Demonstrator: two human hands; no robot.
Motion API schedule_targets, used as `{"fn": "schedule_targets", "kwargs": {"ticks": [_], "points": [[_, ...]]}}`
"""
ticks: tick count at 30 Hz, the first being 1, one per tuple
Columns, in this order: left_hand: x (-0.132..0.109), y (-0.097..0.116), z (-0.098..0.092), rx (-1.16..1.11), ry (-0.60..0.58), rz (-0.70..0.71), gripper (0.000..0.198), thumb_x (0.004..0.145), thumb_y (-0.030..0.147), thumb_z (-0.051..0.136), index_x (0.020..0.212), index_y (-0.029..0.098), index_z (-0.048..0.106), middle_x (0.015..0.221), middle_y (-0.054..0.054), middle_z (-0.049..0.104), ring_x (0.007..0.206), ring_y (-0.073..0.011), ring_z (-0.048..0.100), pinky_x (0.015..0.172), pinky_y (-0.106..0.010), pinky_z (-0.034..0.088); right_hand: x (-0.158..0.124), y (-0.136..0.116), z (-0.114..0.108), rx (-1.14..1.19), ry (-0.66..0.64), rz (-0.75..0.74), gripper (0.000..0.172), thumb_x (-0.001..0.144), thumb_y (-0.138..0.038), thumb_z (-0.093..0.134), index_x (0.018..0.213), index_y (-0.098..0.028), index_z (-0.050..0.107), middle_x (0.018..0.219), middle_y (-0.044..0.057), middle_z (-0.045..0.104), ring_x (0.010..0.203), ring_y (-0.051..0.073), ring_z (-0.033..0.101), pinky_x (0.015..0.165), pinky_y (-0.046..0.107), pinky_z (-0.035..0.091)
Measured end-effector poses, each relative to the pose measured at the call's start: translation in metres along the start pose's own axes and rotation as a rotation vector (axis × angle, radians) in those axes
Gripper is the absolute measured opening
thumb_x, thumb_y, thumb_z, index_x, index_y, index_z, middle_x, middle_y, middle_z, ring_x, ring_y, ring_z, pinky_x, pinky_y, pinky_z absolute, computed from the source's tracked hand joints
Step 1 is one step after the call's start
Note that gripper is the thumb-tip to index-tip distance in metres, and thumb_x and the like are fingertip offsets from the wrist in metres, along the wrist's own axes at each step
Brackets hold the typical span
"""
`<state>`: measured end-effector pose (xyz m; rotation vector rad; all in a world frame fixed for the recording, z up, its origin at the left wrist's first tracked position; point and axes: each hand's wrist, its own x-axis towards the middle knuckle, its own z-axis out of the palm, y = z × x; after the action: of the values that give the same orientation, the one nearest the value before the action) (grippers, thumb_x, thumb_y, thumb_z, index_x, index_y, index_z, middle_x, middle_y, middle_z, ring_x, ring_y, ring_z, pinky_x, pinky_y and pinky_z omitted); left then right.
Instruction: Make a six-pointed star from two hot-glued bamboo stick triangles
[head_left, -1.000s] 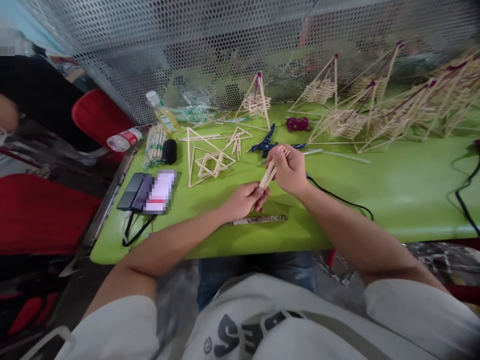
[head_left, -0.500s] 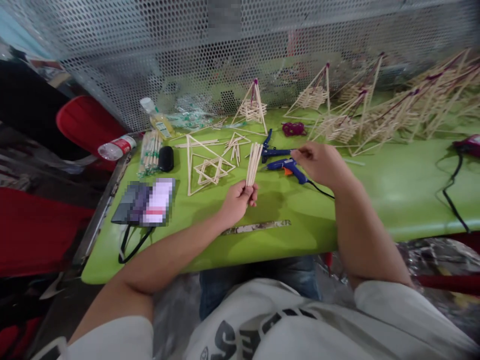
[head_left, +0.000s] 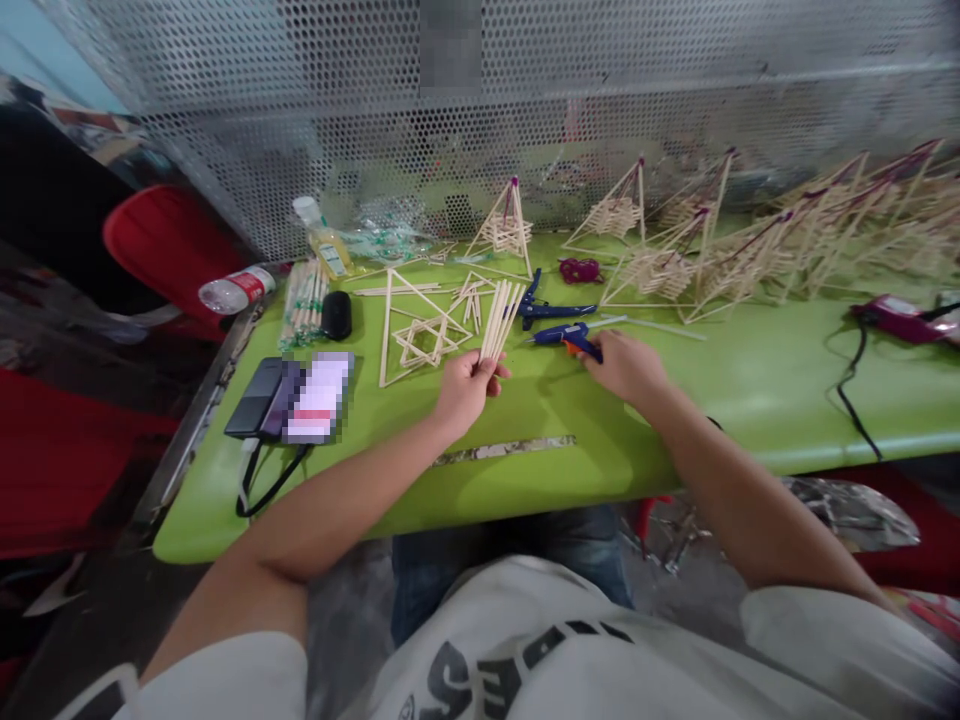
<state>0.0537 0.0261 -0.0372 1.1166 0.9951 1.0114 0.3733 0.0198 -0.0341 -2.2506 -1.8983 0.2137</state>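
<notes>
My left hand (head_left: 463, 385) is closed around the lower end of a bundle of thin wooden sticks (head_left: 501, 316), which fans upward over the green table (head_left: 750, 390). My right hand (head_left: 624, 364) rests on the table with its fingers wrapped on the handle of a blue glue gun (head_left: 564, 335) that has an orange trigger. Just beyond the gun lie blue pliers (head_left: 546, 308). A flat stick frame of nested triangles (head_left: 416, 335) lies left of the bundle.
Several stick pyramids (head_left: 679, 265) stand along the back by a perforated metal screen (head_left: 600, 110). At left lie a phone and power bank (head_left: 289, 398), a black mouse (head_left: 337, 314), a stick pack (head_left: 303, 305) and bottles (head_left: 234, 289). A purple tool (head_left: 900, 318) with cable sits far right.
My right hand let go of the stick bundle, reached right and came down onto the glue gun. My left hand kept the sticks and raised them upright.
</notes>
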Motion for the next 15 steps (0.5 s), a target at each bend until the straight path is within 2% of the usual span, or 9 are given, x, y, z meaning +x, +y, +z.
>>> {"fn": "schedule_targets", "kwargs": {"ticks": [3,6,8,10,12,15], "points": [[0.000,0.001,-0.002,-0.008,0.000,-0.026,0.018,0.118,0.014,0.065,0.113,0.015,0.082,0.095,-0.009,0.083,0.070,-0.0127,0.072,0.070,-0.030,0.062,-0.015,0.016,0.001,-0.047,0.038,0.071,0.041,0.107,-0.051,0.065,0.125,-0.020,0.084,0.125,0.024,0.083,0.100,0.038,0.077,0.084,0.049,0.057],[-0.002,0.004,-0.003,0.011,-0.010,-0.024,0.020,0.119,0.013,0.062,0.113,0.017,0.082,0.098,-0.010,0.083,0.079,-0.0147,0.075,0.079,-0.034,0.066,-0.032,0.044,-0.003,-0.076,0.121,0.137,0.043,0.108,-0.052,0.061,0.127,-0.020,0.083,0.129,0.027,0.079,0.106,0.043,0.076,0.086,0.055,0.058],[-0.002,0.004,-0.005,0.051,-0.037,-0.022,0.020,0.119,0.016,0.064,0.116,0.018,0.083,0.099,-0.010,0.084,0.078,-0.0168,0.076,0.076,-0.036,0.066,-0.041,0.061,-0.006,-0.086,0.171,0.150,0.041,0.106,-0.056,0.064,0.118,-0.022,0.083,0.121,0.028,0.079,0.104,0.046,0.074,0.084,0.057,0.056],[0.000,0.003,-0.008,0.118,-0.083,-0.029,0.019,0.118,0.017,0.068,0.109,0.019,0.084,0.094,-0.011,0.083,0.071,-0.0187,0.073,0.067,-0.037,0.061,-0.047,0.071,-0.010,-0.091,0.215,0.123,0.039,0.103,-0.062,0.070,0.108,-0.026,0.083,0.110,0.027,0.078,0.102,0.047,0.072,0.083,0.059,0.056],[0.003,0.000,-0.013,0.205,-0.122,-0.031,0.024,0.113,0.016,0.073,0.091,0.019,0.082,0.086,-0.011,0.080,0.062,-0.0188,0.067,0.059,-0.035,0.052,-0.046,0.070,-0.014,-0.092,0.256,0.075,0.041,0.101,-0.066,0.073,0.107,-0.027,0.083,0.110,0.028,0.078,0.107,0.049,0.071,0.087,0.062,0.056],[0.006,-0.002,-0.020,0.338,-0.155,-0.028,0.036,0.109,0.012,0.075,0.073,0.019,0.075,0.077,-0.011,0.075,0.052,-0.0164,0.055,0.055,-0.034,0.040,-0.033,0.046,-0.025,-0.081,0.293,-0.004,0.046,0.106,-0.065,0.068,0.116,-0.023,0.083,0.123,0.030,0.080,0.118,0.051,0.072,0.095,0.063,0.056]]}}
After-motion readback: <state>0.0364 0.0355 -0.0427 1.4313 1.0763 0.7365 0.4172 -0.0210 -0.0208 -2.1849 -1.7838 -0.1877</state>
